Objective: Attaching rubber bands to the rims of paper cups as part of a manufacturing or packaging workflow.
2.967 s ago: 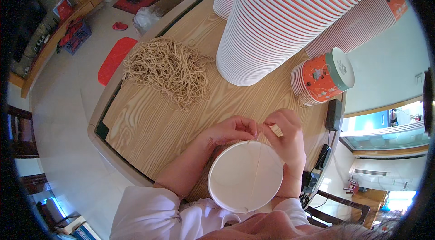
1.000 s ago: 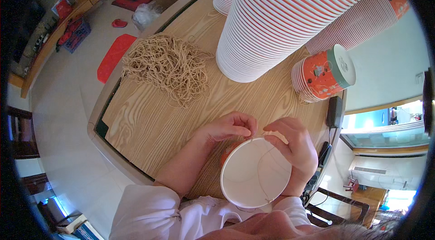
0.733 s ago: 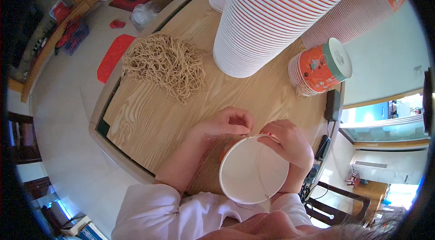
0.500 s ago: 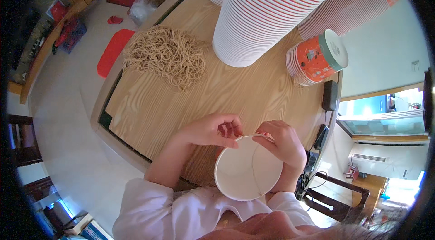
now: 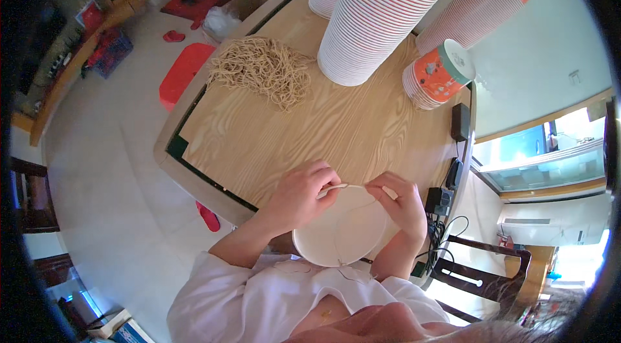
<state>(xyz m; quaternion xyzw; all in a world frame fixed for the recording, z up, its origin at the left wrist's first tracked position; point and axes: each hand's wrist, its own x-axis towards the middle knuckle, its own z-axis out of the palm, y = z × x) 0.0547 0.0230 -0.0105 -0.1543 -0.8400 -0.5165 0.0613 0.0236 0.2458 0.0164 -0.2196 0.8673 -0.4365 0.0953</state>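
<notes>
- Paper bowl (image 5: 341, 230) is held upside down at the near edge of the wooden table (image 5: 336, 136), white base up, right in front of the person's chest.
- Left hand (image 5: 299, 193) is curled over the bowl's left rim, fingers closed, pinching what looks like a thin pale strip (image 5: 336, 188) that's stretched across the top of the bowl.
- Right hand (image 5: 404, 204) is set on the bowl's right rim, fingers closed too, with the other end of that strip nipped between thumb and fingertips.
- A thin string (image 5: 352, 213) can be seen hanging across the bowl's base and trailing down off its near edge toward the white shirt. Can't tell how it's attached.
- Past the bowl, at the table's far left, a tangled heap of tan string (image 5: 262, 70) is piled up, well apart from both hands.
- Far side from the bowl, tall stacks of white cups (image 5: 378, 16) with red rims are stood upright, and one short orange stack (image 5: 436, 74) is laid on its side just right of them.
- To the right of the bowl, over the table's edge, a black power strip (image 5: 440, 199) with cables is hung, and a dark wooden chair (image 5: 485, 272) is parked below it.
- Left of the bowl, down on the tiled floor, a red stool (image 5: 183, 74) is tucked against the table, and a red slipper (image 5: 208, 217) is left lying by the table edge.
</notes>
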